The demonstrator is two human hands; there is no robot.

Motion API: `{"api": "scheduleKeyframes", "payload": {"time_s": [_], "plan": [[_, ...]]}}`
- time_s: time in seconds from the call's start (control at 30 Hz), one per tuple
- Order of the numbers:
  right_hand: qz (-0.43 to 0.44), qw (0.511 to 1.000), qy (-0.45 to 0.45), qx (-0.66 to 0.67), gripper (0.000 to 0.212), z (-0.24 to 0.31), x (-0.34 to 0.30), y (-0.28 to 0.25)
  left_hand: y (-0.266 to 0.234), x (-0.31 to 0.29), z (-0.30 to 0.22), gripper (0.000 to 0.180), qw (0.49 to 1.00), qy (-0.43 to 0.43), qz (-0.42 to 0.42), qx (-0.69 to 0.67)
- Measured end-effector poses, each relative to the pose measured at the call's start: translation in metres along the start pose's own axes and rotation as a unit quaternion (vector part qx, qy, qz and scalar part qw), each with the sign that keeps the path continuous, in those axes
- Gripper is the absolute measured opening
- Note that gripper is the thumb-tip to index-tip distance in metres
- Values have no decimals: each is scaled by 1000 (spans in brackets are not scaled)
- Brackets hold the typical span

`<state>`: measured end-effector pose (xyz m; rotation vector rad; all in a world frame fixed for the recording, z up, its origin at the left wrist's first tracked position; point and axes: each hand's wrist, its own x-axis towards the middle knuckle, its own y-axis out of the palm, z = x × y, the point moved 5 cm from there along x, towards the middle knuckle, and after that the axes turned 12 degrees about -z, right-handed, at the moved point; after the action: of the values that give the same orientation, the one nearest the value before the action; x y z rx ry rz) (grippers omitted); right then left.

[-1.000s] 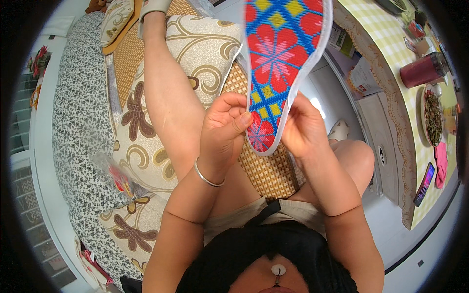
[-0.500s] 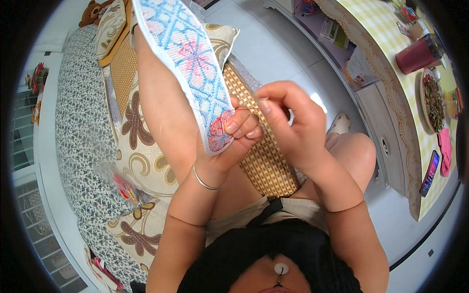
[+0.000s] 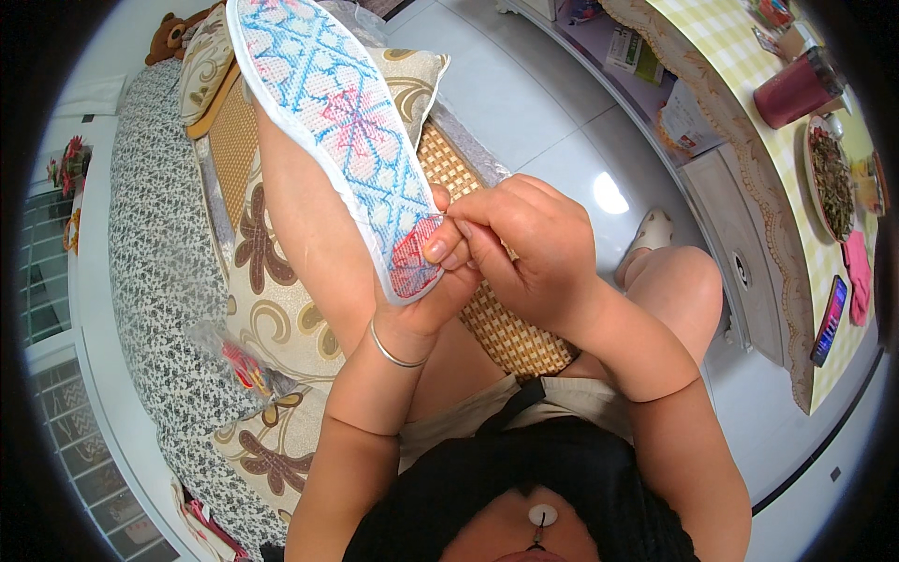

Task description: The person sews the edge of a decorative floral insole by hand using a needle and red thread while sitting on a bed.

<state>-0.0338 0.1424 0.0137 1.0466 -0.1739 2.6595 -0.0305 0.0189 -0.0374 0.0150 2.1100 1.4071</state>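
Observation:
A cross-stitched insole (image 3: 361,131) with white edging slants up and away from me, patterned in blue and pink. Its near, narrower end carries a patch of red stitching (image 3: 414,251). My left hand (image 3: 440,281) is closed round this end, thumb beneath and fingertips at the right edge. Beside those fingertips my right hand (image 3: 534,248) pinches a thin, light sewing needle (image 3: 440,215) at the insole's edge, next to the red patch. Most of the needle is hidden by the fingers, and its thread is hard to make out.
A plastic bag with red and yellow thread (image 3: 245,365) lies on the patterned sofa cover at left. To the right, a checked tablecloth (image 3: 721,56) bears a dark red cup (image 3: 796,89), a plate of dried food (image 3: 829,178) and a phone (image 3: 829,323). A woven mat lies under my hands.
My right hand has come in leftward and down from beside the insole to its edge, meeting my left fingers. The red thread stretched between them no longer shows. The insole's far end has shifted left.

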Motion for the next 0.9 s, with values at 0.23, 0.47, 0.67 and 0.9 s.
{"api": "scheduleKeyframes", "payload": {"time_s": [0.23, 0.47, 0.67, 0.9], "plan": [[18, 1000, -1, -11, 13, 1, 0, -1, 2, -2, -1, 24, 1000, 5, -6, 14], [22, 1000, 10, 14, 16, 2, 2, -1, 4, -2, -1, 24, 1000, 5, 18, 20], [21, 1000, -4, 0, 16, 0, 0, -1, 0, -3, 1, 23, 1000, -2, -28, -4], [89, 984, 142, 62, 16, -18, -2, 1, 1, -11, -12, 21, 969, 155, -7, 190]]}}
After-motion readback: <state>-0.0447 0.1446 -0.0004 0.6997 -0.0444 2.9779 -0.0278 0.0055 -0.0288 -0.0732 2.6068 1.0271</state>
